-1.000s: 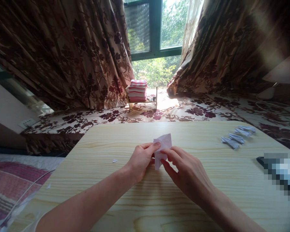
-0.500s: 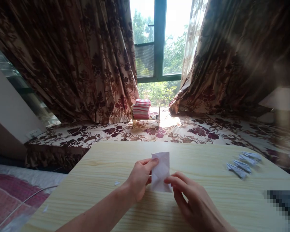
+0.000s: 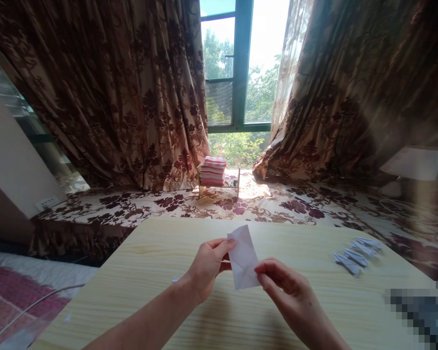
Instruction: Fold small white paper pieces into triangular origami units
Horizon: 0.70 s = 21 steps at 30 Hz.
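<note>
A small white sheet of paper (image 3: 244,260) with crease lines is held up above the wooden table (image 3: 146,272), tilted a little. My left hand (image 3: 208,267) pinches its upper left edge, thumb on the front and fingers behind. On the lower right edge, my right hand (image 3: 286,284) grips the paper between thumb and forefinger. Several small folded paper planes (image 3: 355,257) lie together on the table's right side.
A scrap of paper (image 3: 174,280) lies by my left forearm, another (image 3: 67,317) near the table's left edge. Beyond the table, a small rack (image 3: 219,184) holds folded striped cloths (image 3: 212,171). A blurred dark object (image 3: 419,311) sits at lower right.
The paper has turned so its top leans left. My right thumb and forefinger have closed on its right edge. The whole view has shifted slightly.
</note>
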Each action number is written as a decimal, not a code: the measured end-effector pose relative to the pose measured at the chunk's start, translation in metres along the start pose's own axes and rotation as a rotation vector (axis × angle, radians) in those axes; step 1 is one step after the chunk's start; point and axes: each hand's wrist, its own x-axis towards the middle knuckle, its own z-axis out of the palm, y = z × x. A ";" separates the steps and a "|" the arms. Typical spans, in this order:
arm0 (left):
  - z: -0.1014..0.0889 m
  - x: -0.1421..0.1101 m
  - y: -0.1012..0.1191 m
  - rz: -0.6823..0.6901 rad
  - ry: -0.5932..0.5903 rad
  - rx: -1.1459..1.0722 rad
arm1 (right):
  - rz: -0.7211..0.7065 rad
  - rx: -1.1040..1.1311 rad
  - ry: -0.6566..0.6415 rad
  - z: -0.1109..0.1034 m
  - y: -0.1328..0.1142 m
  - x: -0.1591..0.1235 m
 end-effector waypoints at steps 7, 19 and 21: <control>0.003 -0.002 -0.002 -0.014 -0.015 0.047 | 0.034 0.027 0.018 -0.003 0.000 0.001; 0.010 -0.006 -0.010 0.069 0.033 0.124 | 0.151 -0.068 0.097 -0.009 -0.002 0.001; 0.013 -0.009 -0.012 0.072 -0.006 0.144 | 0.206 -0.004 0.135 -0.009 -0.002 0.002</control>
